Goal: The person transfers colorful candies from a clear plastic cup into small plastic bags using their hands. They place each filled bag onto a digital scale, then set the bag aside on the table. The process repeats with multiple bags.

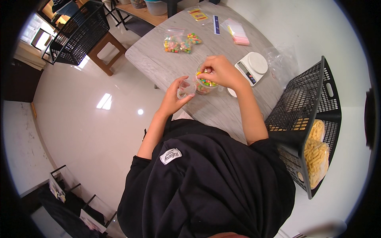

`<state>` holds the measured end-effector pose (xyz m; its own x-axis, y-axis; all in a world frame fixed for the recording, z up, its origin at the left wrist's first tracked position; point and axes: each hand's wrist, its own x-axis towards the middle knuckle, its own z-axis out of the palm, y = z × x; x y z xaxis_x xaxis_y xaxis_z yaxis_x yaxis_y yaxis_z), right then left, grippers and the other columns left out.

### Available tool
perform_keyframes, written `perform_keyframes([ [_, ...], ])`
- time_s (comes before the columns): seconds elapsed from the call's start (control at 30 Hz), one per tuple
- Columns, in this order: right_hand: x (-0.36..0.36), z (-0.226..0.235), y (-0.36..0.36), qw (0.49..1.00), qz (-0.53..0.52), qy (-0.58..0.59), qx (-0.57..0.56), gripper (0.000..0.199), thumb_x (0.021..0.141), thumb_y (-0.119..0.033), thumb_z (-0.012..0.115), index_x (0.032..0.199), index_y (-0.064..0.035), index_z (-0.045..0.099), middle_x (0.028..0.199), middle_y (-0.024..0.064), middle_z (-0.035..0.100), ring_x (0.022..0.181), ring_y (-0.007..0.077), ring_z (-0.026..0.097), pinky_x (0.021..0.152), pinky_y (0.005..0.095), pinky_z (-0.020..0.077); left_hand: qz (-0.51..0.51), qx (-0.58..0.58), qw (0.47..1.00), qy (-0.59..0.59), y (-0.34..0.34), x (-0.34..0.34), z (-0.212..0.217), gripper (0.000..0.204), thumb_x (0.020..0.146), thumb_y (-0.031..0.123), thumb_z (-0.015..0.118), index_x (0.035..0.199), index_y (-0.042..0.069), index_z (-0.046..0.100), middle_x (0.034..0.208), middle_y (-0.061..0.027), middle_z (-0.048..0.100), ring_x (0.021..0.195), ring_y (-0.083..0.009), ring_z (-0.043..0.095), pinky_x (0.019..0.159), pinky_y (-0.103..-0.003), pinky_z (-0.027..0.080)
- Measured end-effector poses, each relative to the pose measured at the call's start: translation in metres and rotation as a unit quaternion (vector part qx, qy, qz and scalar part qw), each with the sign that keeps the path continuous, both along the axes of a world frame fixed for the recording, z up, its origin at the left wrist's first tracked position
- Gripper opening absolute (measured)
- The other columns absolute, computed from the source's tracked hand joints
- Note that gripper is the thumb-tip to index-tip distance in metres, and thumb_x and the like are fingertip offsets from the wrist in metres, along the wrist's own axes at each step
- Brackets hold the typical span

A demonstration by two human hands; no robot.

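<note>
Gry tbl (152, 55) | LH (173, 97): clr cup (185, 91) in grip | RH (220, 71): at candy jar (203, 88) mouth, grip unclr

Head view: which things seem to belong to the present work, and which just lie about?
Likely for the work: clear cup in left hand; container of colourful pieces under right hand; bagged colourful pieces; white scale.

Probably lying about: blue strip; black crate on brown stool.

A white label (170, 156) is bearing dark lettering (slanted across its face) on the black top (198, 186), while a blue strip (216, 25) and the scale (257, 62) are carrying marks too small to read.
</note>
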<state>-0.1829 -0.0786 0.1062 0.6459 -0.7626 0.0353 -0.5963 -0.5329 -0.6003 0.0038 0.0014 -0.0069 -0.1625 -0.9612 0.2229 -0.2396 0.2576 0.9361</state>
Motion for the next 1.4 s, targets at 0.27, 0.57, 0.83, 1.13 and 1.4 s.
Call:
perform_keyframes([
  [0.27,0.009,-0.002,0.016,0.997,0.040,-0.065,0.014,0.020,0.067,-0.020,0.070,0.076,-0.0027,0.066,0.068,0.0127,0.058,0.066,0.0265,0.057,0.062,0.0345,0.0440,0.006,-0.080,0.997,-0.014,0.000,-0.009,0.008,0.062,0.070,0.017,0.075,0.123,0.004,0.046,0.104,-0.0108,0.056,0.095,-0.0207,0.055,0.082,-0.032,0.045],
  [0.57,-0.003,-0.063,-0.029,0.983,0.123,0.134,0.028,0.023,0.060,-0.001,0.062,0.083,-0.0036,0.065,0.079,0.0143,0.065,0.070,0.0279,0.062,0.061,0.0356,0.0472,0.026,-0.020,0.999,0.008,-0.006,-0.001,-0.002,0.059,0.070,0.017,0.074,0.121,0.004,0.048,0.096,-0.0087,0.058,0.090,-0.0189,0.055,0.080,-0.032,0.044],
  [0.83,0.006,-0.093,-0.050,0.937,0.177,0.272,0.126,0.028,0.062,-0.006,0.063,0.090,-0.0048,0.063,0.081,0.0140,0.065,0.076,0.0282,0.063,0.062,0.0368,0.0477,0.026,-0.016,0.999,0.008,-0.004,0.003,-0.005,0.059,0.070,0.018,0.074,0.121,0.004,0.048,0.095,-0.0095,0.058,0.090,-0.0201,0.055,0.082,-0.033,0.044],
  [1.13,-0.002,-0.114,-0.048,0.966,0.190,0.165,0.051,0.017,0.067,-0.020,0.069,0.080,-0.0079,0.068,0.069,0.0173,0.062,0.062,0.0306,0.058,0.056,0.0383,0.0438,0.022,-0.034,0.999,-0.013,-0.003,0.006,-0.007,0.058,0.073,0.016,0.072,0.124,0.006,0.046,0.096,-0.0085,0.058,0.088,-0.0177,0.055,0.078,-0.032,0.046],
  [1.4,0.000,-0.085,-0.037,0.966,0.108,0.234,0.013,0.018,0.064,-0.015,0.067,0.080,-0.0063,0.065,0.080,0.0149,0.064,0.077,0.0310,0.062,0.064,0.0403,0.0469,0.018,-0.032,0.999,-0.010,-0.004,0.005,-0.009,0.059,0.073,0.016,0.073,0.124,0.005,0.045,0.097,-0.0090,0.058,0.088,-0.0177,0.056,0.079,-0.032,0.045],
])
